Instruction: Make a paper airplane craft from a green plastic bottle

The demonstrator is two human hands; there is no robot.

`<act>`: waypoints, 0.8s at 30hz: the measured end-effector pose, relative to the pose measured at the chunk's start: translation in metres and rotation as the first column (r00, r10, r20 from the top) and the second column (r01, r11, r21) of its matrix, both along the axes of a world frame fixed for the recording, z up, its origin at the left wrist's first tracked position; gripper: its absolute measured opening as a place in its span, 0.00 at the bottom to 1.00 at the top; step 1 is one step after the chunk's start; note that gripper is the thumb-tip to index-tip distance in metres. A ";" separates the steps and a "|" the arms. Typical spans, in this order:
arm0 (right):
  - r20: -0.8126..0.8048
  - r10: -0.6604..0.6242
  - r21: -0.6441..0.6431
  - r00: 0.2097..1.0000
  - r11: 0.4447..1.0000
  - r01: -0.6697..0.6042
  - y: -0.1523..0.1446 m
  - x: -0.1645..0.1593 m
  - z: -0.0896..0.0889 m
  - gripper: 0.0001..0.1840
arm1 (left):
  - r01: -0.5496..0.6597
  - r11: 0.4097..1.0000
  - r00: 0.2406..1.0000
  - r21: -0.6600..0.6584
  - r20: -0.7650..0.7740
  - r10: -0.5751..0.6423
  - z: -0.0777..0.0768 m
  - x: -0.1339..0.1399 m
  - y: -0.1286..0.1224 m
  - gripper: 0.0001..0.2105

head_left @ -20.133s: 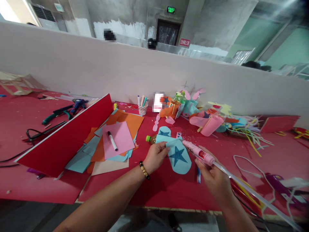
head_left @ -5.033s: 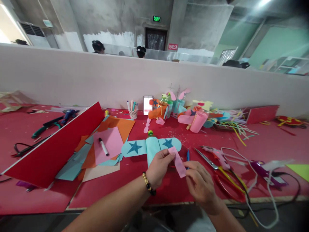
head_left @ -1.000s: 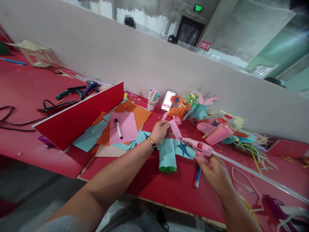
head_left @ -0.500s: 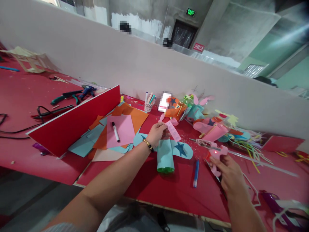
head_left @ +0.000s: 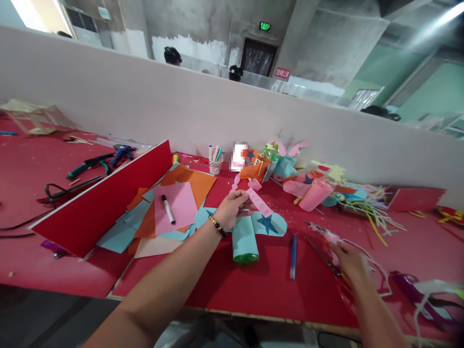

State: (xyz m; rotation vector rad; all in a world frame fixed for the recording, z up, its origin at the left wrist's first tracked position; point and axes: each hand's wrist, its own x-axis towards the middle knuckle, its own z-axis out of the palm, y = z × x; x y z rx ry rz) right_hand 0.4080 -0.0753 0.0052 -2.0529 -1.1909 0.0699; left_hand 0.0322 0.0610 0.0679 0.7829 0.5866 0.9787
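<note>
My left hand [head_left: 232, 210] pinches one end of a pink paper strip [head_left: 259, 203], which slants down to the right. Below it lies a green bottle wrapped in light-blue paper [head_left: 245, 238], with a light-blue paper wing [head_left: 277, 225] bearing a dark-blue star. The fingers hide part of the other wing. At the right, my right hand [head_left: 351, 265] is closed on a pink hot glue gun [head_left: 322, 234], low over the table, its nozzle towards the upper left. Scissors [head_left: 321, 257] lie partly under that hand. Between bottle and glue gun is a blue pen [head_left: 293, 261].
Left of the bottle, coloured paper sheets [head_left: 195, 180] carry a black-and-white marker [head_left: 168, 210] beside a red divider [head_left: 105, 203]. Along the back stand a cup of pens [head_left: 215, 166] and paper-covered bottle crafts [head_left: 317, 193]. A purple tool [head_left: 416, 295] lies far right.
My right hand has lowered the glue gun towards the table, tipping it flatter. The left hand still holds the pink strip above the bottle. The view has shifted slightly.
</note>
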 end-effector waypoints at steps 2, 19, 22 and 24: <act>0.033 -0.045 -0.103 0.998 0.994 0.048 0.001 0.003 -0.002 0.22 | 0.011 1.000 1.000 -0.004 0.006 -0.011 0.000 0.000 -0.001 0.05; -0.499 0.479 0.362 0.722 0.872 -0.328 0.009 -0.206 0.077 0.12 | 0.133 0.991 0.991 -0.023 0.015 -0.133 0.007 -0.002 -0.029 0.08; -0.517 0.500 0.354 0.695 0.864 -0.358 0.010 -0.214 0.069 0.10 | 0.127 0.992 0.992 -0.014 0.015 -0.127 0.003 -0.009 -0.034 0.10; -0.536 0.517 0.351 0.667 0.855 -0.381 0.009 -0.216 0.063 0.09 | 0.118 0.993 0.993 -0.014 0.007 -0.118 0.002 -0.013 -0.038 0.11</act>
